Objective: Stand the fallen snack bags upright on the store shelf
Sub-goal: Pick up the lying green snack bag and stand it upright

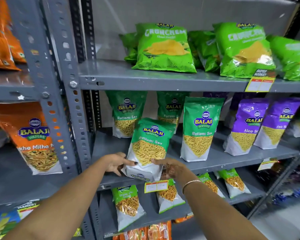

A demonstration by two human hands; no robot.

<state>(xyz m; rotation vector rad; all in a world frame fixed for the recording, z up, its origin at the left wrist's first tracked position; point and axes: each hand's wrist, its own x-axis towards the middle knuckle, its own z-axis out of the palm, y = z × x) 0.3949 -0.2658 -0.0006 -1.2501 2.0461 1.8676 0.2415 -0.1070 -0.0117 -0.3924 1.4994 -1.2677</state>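
Observation:
A green and white Ratlami Sev bag [149,146] stands tilted at the front edge of the middle grey shelf [215,160], its base hanging slightly over the edge. My left hand [117,164] grips its lower left side, thumb on the front. My right hand [170,168] holds its lower right corner. Another Ratlami Sev bag [200,129] stands upright to the right. Two more Ratlami Sev bags [126,113] stand upright at the back.
Purple Aloo Sev bags [246,127] stand to the right. Green Crunchem bags [164,47] fill the upper shelf. Orange bags [36,139] sit on the left rack behind a grey upright post [71,101]. A yellow price tag [156,186] hangs below the held bag. Smaller green bags [127,205] lean on the lower shelf.

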